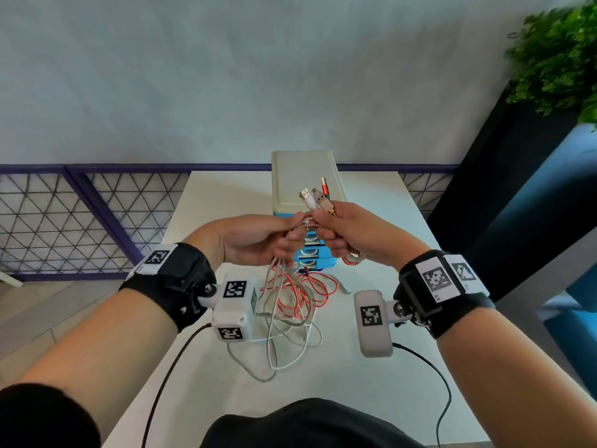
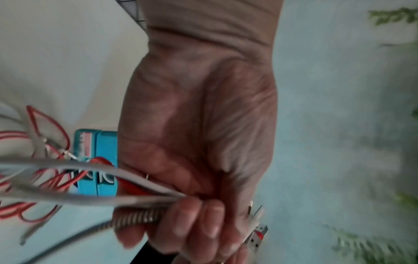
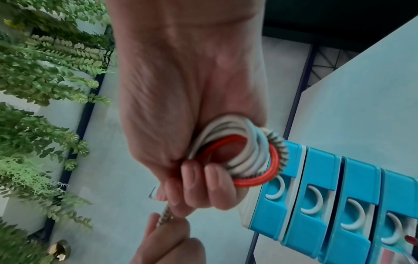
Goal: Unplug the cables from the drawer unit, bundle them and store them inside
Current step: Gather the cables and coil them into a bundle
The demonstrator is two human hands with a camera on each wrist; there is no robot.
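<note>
Both hands hold one bunch of cables (image 1: 290, 295) above the white table. My right hand (image 1: 352, 234) grips a small coil of red, white and braided cable (image 3: 246, 153), and several USB plugs (image 1: 315, 197) stick up out of its fist. My left hand (image 1: 258, 237) pinches the same strands just left of it (image 2: 144, 198); the loose lengths hang down and pile on the table. Behind the hands stands the drawer unit (image 1: 307, 176), with a cream top and blue drawers (image 3: 321, 196). A red-tipped cable end (image 3: 410, 239) lies at the lowest drawer; whether it is plugged in is unclear.
The white table (image 1: 371, 383) is narrow, with floor on either side. A purple-framed mesh fence (image 1: 80, 221) runs behind it, and a green plant (image 1: 562, 59) on a dark column stands at the right. Black wrist-camera leads (image 1: 168, 376) trail toward my body.
</note>
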